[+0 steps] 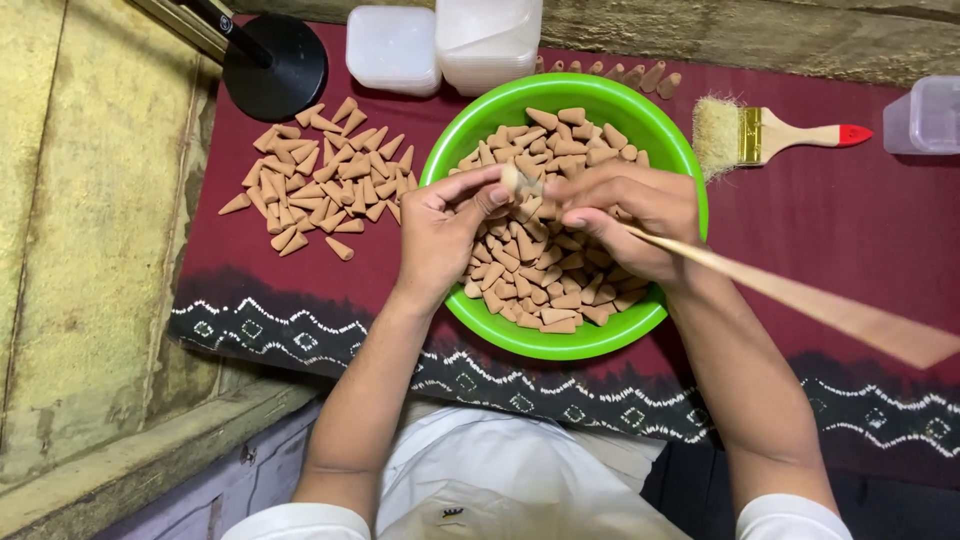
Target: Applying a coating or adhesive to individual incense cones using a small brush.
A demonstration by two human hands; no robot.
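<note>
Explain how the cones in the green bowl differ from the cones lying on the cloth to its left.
The cones in the green bowl are heaped several deep inside the green bowl, under both hands. The cones on the cloth lie spread almost flat on the dark red cloth, with no hand near them. The bowl holds the bigger batch. Both groups share the same tan colour and small tapered shape.

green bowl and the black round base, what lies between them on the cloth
In the head view, a loose pile of tan cones lies between the green bowl and the black round base.
</note>
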